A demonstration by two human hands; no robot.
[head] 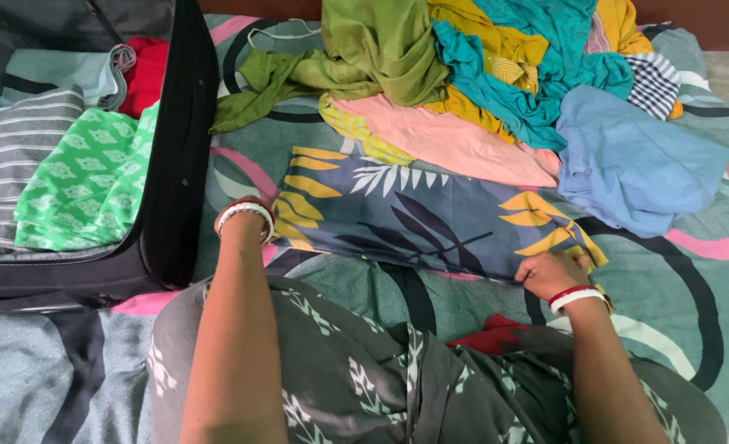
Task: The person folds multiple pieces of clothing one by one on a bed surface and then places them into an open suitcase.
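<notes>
Right hand [552, 273] pinching near edge of leaf-print cloth [414, 215], long axis left-right between hands; left hand [245, 220] hidden, grip unclear.

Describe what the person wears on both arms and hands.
Both forearms are bare, with no sleeves in view. The left wrist carries bangles, one red and one white, stacked together. The right wrist has a matching red and white pair. No gloves, and no rings can be made out on the right hand; the left hand is hidden.
</notes>
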